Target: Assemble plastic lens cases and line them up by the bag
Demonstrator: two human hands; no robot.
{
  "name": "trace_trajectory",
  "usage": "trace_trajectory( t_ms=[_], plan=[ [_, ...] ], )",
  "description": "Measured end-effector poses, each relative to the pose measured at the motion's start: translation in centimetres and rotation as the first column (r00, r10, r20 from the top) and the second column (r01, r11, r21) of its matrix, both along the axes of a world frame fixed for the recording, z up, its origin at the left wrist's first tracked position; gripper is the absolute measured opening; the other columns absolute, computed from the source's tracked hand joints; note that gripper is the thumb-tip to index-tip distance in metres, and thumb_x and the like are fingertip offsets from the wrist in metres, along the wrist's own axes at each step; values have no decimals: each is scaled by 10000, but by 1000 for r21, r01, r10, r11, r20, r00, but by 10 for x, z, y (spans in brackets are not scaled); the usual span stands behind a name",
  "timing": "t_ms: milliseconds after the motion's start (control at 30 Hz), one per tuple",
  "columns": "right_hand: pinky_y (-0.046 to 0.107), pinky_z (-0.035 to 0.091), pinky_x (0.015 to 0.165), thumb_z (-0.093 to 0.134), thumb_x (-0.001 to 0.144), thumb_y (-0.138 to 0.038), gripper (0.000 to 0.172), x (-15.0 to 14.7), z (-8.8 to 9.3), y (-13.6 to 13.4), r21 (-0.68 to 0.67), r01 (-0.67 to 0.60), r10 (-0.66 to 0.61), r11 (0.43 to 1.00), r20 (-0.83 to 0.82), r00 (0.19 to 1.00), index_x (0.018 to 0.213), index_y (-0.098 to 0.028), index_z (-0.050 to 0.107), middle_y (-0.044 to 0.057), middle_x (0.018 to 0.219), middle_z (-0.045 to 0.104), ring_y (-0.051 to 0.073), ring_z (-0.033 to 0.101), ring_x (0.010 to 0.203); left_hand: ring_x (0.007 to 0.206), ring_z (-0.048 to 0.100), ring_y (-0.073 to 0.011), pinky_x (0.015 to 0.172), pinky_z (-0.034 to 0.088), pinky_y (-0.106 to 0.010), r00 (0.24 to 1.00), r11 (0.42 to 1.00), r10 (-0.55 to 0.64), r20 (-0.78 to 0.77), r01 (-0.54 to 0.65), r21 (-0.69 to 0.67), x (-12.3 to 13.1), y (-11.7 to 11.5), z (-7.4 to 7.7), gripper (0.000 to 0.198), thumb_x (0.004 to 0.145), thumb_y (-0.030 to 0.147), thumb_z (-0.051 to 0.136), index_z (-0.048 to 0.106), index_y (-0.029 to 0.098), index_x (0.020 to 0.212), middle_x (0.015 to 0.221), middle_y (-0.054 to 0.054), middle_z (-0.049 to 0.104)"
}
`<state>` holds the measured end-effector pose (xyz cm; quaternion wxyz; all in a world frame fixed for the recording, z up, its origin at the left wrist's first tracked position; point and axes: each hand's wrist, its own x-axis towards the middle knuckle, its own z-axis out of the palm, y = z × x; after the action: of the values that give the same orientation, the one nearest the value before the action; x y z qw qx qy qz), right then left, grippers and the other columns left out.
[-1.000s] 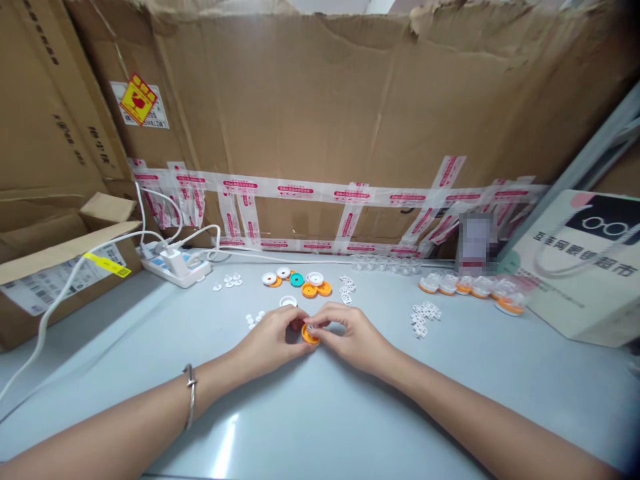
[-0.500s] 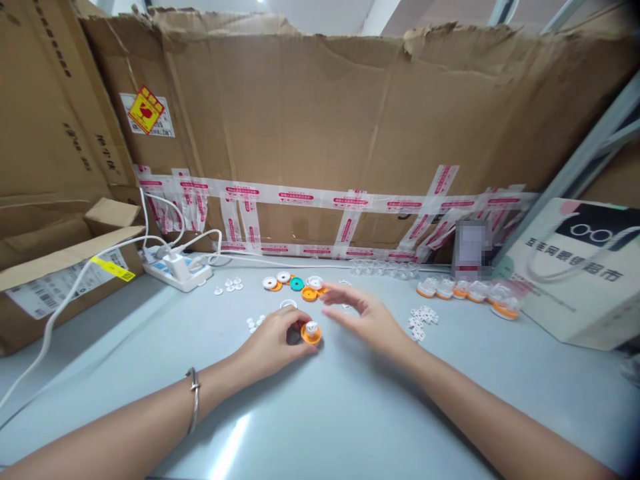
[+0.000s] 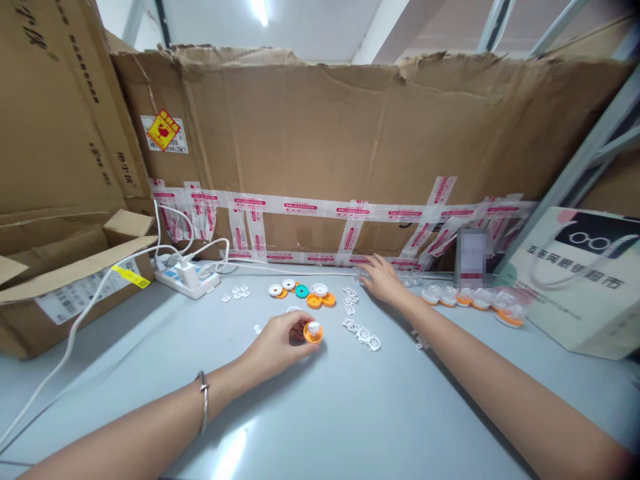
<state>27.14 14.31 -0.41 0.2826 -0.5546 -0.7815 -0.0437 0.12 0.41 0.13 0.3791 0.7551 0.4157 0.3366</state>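
Observation:
My left hand point(image 3: 280, 341) pinches a small orange disc with a white insert point(image 3: 313, 331) just above the grey table point(image 3: 350, 413). My right hand point(image 3: 383, 279) is stretched far out to the back of the table, fingers resting on a row of clear plastic caps point(image 3: 410, 277) by the cardboard wall. Its fingertips are partly hidden, so whether it grips a cap is unclear. Between the hands lie small white parts point(image 3: 361, 331) and a cluster of orange, white and teal discs point(image 3: 305, 293).
A row of assembled orange-and-clear pieces point(image 3: 470, 299) lies at the right, beside a white paper bag point(image 3: 580, 280). A white power strip with cables point(image 3: 187, 280) and an open cardboard box point(image 3: 65, 280) stand at the left. A taped cardboard wall point(image 3: 325, 153) closes the back.
My right hand left the orange disc and reached away to the clear caps at the back. My left hand kept the disc. The camera tilted up a little.

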Motion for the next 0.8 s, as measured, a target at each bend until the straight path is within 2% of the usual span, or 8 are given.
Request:
trace_trajectory(
  t_ms=[233,367,433,467,533,600,733,800],
  plan=[
    [466,274,1036,578,711,-127,256,-10,6,-11,-31,-95,93,995,-43,995,962,-145,631,128,1050,652,278,530,1088,829,601,-156,810,484,-317,997,999,-4,77,8,-48,-1,2,-1,245,717,208,638,589,158,951,927,-50,630],
    [420,434,902,544,773,-226,251,-27,27,-33,-53,-90,78,995,-198,977,1005,-141,590,135,1060,643,241,590,997,892,604,-174,864,456,-345,979,987,5,206,28,-155,1,1,2,266,697,209,661,597,158,951,968,-58,645],
    [354,493,827,494,828,-298,273,-38,44,-53,-92,-141,110,986,-286,952,1048,-149,556,109,1033,655,189,630,921,903,603,-175,865,451,-346,962,975,12,273,49,-216,2,0,5,267,704,223,658,599,162,958,972,-55,646],
    [321,506,809,464,852,-336,290,-44,53,-65,-121,-203,151,972,-339,928,1077,-169,538,88,1045,654,162,635,914,903,601,-173,864,448,-343,954,969,9,301,66,-236,3,-2,7,259,717,232,649,599,165,963,970,-52,646],
    [332,503,829,525,825,-367,323,-56,67,-89,-222,-461,249,859,-605,756,1102,-201,532,76,1096,629,162,628,940,904,595,-167,868,440,-334,939,962,-29,342,118,-244,3,-4,12,216,753,250,623,604,168,952,965,-48,640],
    [331,514,807,595,780,-344,313,-66,75,-110,-244,-581,261,777,-715,649,1063,-217,551,59,1051,631,161,632,914,911,590,-163,878,434,-329,926,957,-53,373,154,-246,2,-6,15,216,769,256,615,599,173,968,969,-46,636],
    [334,517,806,636,751,-289,287,-74,76,-128,-232,-644,279,729,-758,589,1022,-225,566,47,1039,618,156,625,902,903,610,-170,863,452,-332,901,936,29,433,128,-329,2,-8,17,348,714,227,683,544,175,1029,975,-61,651],
    [340,515,813,636,754,-287,259,-75,75,-129,-240,-661,284,711,-762,582,995,-217,572,47,1020,623,158,623,898,908,615,-179,857,456,-330,895,926,44,443,130,-355,2,-8,18,295,704,225,697,555,157,953,970,-74,659]
  ],
)
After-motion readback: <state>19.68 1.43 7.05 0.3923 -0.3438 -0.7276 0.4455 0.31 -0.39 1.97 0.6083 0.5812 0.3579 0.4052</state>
